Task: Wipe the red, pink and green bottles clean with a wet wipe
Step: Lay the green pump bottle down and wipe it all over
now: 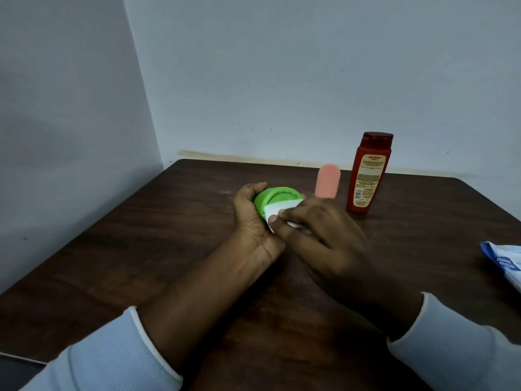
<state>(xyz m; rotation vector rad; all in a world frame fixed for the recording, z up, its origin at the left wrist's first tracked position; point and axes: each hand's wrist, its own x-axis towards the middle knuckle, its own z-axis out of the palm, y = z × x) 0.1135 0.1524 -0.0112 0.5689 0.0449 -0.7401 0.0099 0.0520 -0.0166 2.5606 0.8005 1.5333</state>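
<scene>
My left hand (249,214) grips the green bottle (275,197) above the middle of the dark wooden table (141,249), its round end tilted up and away from me. My right hand (318,232) presses a white wet wipe (277,211) against the bottle's near side. Just behind my right hand the pink bottle (327,180) stands upright. The red bottle (368,172) with a dark red cap stands upright to its right, near the table's far edge. Most of the green bottle's body is hidden inside my hands.
A blue and white wet wipe pack (504,262) lies at the table's right edge. The table sits in a corner, with pale walls (253,80) behind and to the left.
</scene>
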